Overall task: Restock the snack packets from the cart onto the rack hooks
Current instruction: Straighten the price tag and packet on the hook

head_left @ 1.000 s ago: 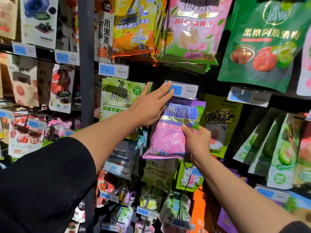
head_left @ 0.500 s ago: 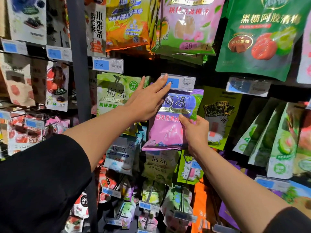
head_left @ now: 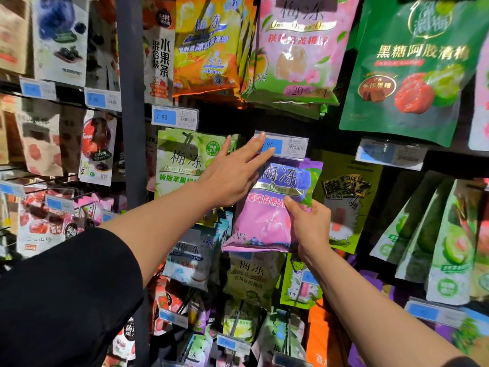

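A pink and purple snack packet (head_left: 267, 221) hangs under a blue and white price tag (head_left: 288, 147) at the end of a rack hook. My right hand (head_left: 308, 223) grips the packet's right edge, thumb across its front. My left hand (head_left: 235, 173) lies flat with straight fingers against the packet's top left corner, its fingertips touching the price tag. The hook itself is hidden behind the tag and my hand. The cart is out of view.
Packets fill the rack all around: a light green one (head_left: 182, 162) to the left, a yellow-green one (head_left: 346, 197) to the right, a big dark green bag (head_left: 412, 67) above right. A dark upright post (head_left: 131, 102) divides the rack. More packets hang below.
Both hands and the packet keep their places on the rack. Only the camera has shifted slightly, tilting down and then back up.
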`<state>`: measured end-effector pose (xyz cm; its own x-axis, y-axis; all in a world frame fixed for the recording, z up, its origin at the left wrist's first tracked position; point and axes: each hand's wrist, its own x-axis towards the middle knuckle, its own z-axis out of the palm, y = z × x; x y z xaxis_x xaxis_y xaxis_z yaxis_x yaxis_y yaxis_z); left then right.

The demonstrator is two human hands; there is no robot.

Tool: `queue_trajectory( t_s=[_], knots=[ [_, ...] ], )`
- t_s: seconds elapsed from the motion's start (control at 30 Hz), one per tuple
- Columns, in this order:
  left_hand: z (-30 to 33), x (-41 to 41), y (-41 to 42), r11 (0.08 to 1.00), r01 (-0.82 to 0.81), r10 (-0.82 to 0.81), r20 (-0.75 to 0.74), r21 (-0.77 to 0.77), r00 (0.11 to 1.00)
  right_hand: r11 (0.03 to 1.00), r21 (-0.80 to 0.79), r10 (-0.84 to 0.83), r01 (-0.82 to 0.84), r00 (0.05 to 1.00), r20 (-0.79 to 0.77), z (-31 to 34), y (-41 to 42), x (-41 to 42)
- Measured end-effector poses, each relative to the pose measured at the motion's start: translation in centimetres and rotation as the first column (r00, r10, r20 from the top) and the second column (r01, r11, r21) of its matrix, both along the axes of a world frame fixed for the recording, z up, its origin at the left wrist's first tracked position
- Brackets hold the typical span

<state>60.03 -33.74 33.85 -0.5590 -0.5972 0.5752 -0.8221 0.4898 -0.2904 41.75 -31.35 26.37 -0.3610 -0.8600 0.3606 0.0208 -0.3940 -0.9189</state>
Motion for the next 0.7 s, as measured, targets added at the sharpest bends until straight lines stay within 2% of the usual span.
queue_trajectory(
  t_s=[0.13,0.3,0.4,0.57,0.7],
  knots=[
    [-0.6,-0.1,-0.2,0.996,0.06,-0.061,-0.013,-0.058,0.998,0.999,-0.031,-0.018,0.017,0.998,-0.058,-0.5,-0.2,-0.3],
    [-1.8,-1.6,-0.3,1.0,-0.016,0.018,-0.106,0.017,0.994,0.994,-0.113,-0.025,0.01,0.991,-0.131,-1.0,0.0,-0.5],
    [-2.4,-2.1,-0.6,0.998,-0.065,0.068,-0.134,0.025,0.989,0.99,-0.142,-0.001,-0.015,0.994,-0.111,-1.5,0.2,-0.6],
    [-2.4,-2.3,-1.2,0.998,-0.055,0.057,-0.165,0.016,0.985,0.987,-0.158,0.032,-0.041,0.998,-0.058,-1.6,0.2,-1.1],
    [-2.9,-2.5,-1.6,0.997,-0.069,0.064,-0.183,-0.02,0.981,0.988,-0.136,0.054,-0.068,0.993,-0.102,-0.9,-0.2,-1.4]
  ],
)
